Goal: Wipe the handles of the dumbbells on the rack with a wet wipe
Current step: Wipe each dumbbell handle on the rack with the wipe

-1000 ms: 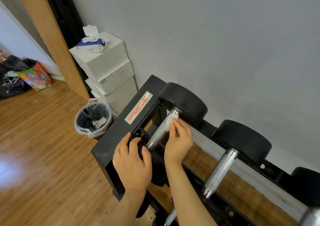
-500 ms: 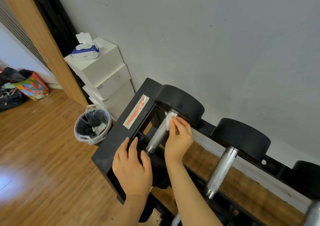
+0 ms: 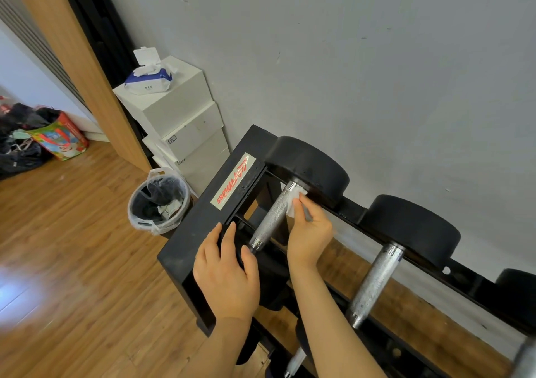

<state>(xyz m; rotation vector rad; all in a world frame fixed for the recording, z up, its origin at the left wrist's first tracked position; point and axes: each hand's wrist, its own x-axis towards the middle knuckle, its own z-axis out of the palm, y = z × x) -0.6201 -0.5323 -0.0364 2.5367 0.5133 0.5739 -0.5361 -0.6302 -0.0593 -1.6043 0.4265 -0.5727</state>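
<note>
The fingers of the right hand pinch a small white wet wipe and press it against the far end of the first dumbbell handle, right where the knurled metal bar meets the black weight head. The left hand lies with its fingers spread and relaxed over the near weight head of that same dumbbell, beside the end plate of the black rack; it rests there rather than clutching anything. A red-lettered sticker runs along the top of that end plate. To the right on the rack sits a second dumbbell handle, bare metal, with its own black weight head toward the grey wall; part of a third dumbbell shows at the frame's right edge. Left of the rack stands a small bin lined with a clear bag and holding dark scraps and crumpled paper. Behind it, white boxes are stacked against the wall, and an opened pack of wipes lies on the top one, its lid flipped up. Farther left, on the wooden floor, a colourful bag sits among dark clothing.
</note>
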